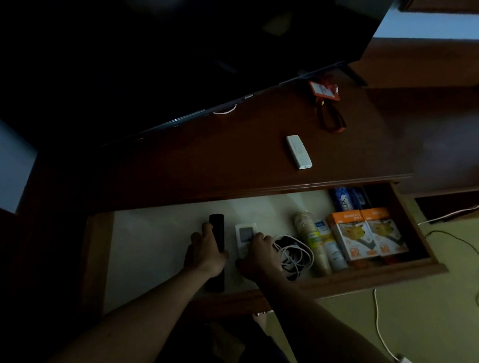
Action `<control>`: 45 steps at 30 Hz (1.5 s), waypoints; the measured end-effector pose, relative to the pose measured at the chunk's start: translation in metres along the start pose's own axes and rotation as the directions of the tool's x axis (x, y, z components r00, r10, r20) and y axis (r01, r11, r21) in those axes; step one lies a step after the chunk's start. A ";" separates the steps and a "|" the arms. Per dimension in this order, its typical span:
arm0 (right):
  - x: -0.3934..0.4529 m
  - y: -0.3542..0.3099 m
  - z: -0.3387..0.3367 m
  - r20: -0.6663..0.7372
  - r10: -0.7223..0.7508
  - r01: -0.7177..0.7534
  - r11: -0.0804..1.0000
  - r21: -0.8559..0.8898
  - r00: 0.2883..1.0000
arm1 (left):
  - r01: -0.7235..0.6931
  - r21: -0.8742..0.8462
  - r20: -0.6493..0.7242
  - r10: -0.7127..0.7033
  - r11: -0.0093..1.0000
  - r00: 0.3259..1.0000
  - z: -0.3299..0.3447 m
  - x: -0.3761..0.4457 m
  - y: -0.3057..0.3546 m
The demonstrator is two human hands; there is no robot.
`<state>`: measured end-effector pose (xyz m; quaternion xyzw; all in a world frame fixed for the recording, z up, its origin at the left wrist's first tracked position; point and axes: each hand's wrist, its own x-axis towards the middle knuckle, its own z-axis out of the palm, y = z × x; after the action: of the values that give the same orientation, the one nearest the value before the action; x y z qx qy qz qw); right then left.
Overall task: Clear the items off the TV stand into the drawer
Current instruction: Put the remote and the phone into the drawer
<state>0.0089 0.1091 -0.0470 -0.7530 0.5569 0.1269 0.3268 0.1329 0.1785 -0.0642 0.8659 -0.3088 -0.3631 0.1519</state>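
Observation:
The drawer of the dark wooden TV stand is pulled out. Inside it, my left hand grips a long black remote that lies on the pale drawer floor. My right hand rests on a white remote with a small screen, just right of the black one. On the stand's top remain a white oblong device and an orange card holder with a lanyard.
Coiled white and black cables, a stack of paper cups, tubes and two orange boxes fill the drawer's right part. The TV stands behind. Cables trail on the floor at right.

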 end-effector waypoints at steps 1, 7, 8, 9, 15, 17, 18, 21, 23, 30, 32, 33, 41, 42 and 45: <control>0.002 0.000 0.002 0.013 0.011 -0.011 1.000 -0.012 1.000 | 0.022 -0.013 0.020 -0.022 1.000 1.000 0.004 0.004 0.000; 0.008 0.003 0.009 0.032 0.032 -0.031 0.999 -0.041 0.999 | 0.100 -0.055 0.058 -0.096 0.994 0.994 0.020 0.017 0.000; 0.009 0.004 0.009 0.028 0.028 -0.026 0.999 -0.042 0.999 | 0.094 -0.049 0.062 -0.091 0.994 0.994 0.022 0.018 -0.001; 0.009 0.005 0.010 0.025 0.022 -0.021 0.999 -0.045 0.999 | 0.086 -0.042 0.063 -0.083 0.995 0.995 0.024 0.019 -0.003; 0.007 0.004 0.011 0.017 -0.004 0.007 0.988 -0.155 1.000 | 0.053 -0.032 0.025 -0.052 0.998 0.998 0.029 0.019 -0.008; 0.007 0.005 0.012 0.019 -0.009 0.012 0.987 -0.159 1.000 | 0.047 -0.071 0.016 -0.046 0.996 0.999 0.029 0.018 -0.011; 0.006 0.005 0.013 0.030 -0.009 0.013 0.989 -0.145 1.000 | 0.041 -0.084 0.015 -0.040 0.996 0.999 0.029 0.017 -0.012; 0.006 0.005 0.013 0.061 -0.013 0.021 0.992 -0.124 0.998 | 0.013 -0.093 0.024 -0.011 0.996 1.000 0.027 0.017 -0.016; 0.006 0.004 0.011 0.066 -0.015 0.022 0.993 -0.113 0.998 | -0.006 -0.086 0.033 0.009 0.996 0.999 0.024 0.019 -0.019; 0.001 0.003 0.010 0.059 -0.017 0.026 0.988 -0.155 0.998 | -0.039 -0.100 0.059 0.045 0.994 0.997 0.023 0.021 -0.027; -0.001 0.004 0.009 0.055 -0.020 0.030 0.983 -0.183 0.998 | -0.057 -0.104 0.050 0.063 0.993 0.997 0.025 0.019 -0.027; -0.001 0.004 0.007 0.052 -0.027 0.036 0.980 -0.197 0.998 | -0.071 -0.099 0.042 0.075 0.993 0.996 0.025 0.019 -0.025; 0.002 0.016 -0.002 0.029 -0.011 0.018 0.968 -0.249 1.000 | -0.109 -0.106 0.036 0.113 0.988 0.993 0.038 0.018 -0.008; 0.004 0.017 0.001 0.029 -0.017 0.024 0.967 -0.253 0.999 | -0.109 -0.119 0.040 0.115 0.987 0.993 0.041 0.016 -0.007; 0.004 0.017 0.007 0.029 -0.033 0.039 0.967 -0.253 0.999 | -0.093 -0.135 0.042 0.100 0.986 0.994 0.047 0.014 -0.004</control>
<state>-0.0045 0.1073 -0.0602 -0.7968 0.5184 0.2002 0.2371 0.1078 0.1709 -0.1062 0.8289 -0.3292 -0.3959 0.2189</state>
